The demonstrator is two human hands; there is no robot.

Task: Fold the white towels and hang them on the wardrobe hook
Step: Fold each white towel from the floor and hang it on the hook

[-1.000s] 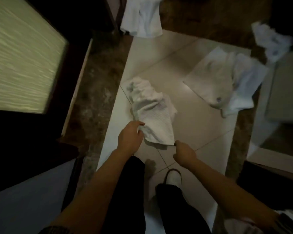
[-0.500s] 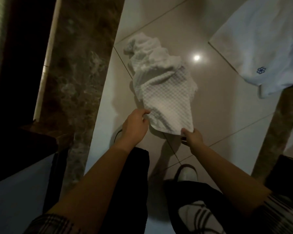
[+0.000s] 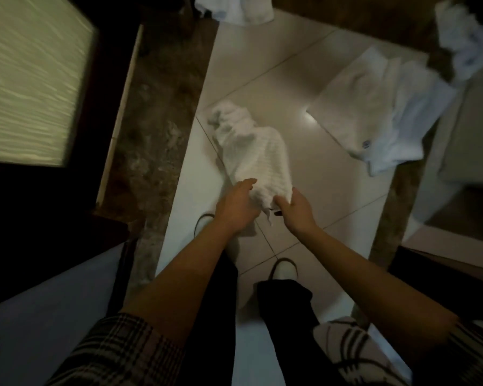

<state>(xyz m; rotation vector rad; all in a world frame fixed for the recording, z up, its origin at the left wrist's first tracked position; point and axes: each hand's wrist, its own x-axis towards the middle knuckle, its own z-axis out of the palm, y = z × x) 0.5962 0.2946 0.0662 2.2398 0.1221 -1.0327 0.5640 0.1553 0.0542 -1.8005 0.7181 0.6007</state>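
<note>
A crumpled white waffle-weave towel (image 3: 253,151) lies on the pale floor tiles ahead of my feet, its far end bunched up. My left hand (image 3: 236,203) grips the towel's near left corner. My right hand (image 3: 294,208) pinches the near right corner, and a small flap hangs down between the two hands. A second white towel (image 3: 368,115) with a small blue emblem lies spread at the right. Another white cloth (image 3: 243,9) lies at the top edge, and one more (image 3: 469,48) sits blurred at the upper right. No wardrobe hook is in view.
A dark marble strip (image 3: 156,129) borders the tiles on the left, beside a dark-framed lit panel (image 3: 31,79). A grey surface (image 3: 474,140) stands at the right. My two shoes and dark trouser legs are just below the hands.
My hands have moved closer together along the towel's near edge, gathering it into a narrower shape. The camera has risen and tilted, so more of the floor and the other towels show.
</note>
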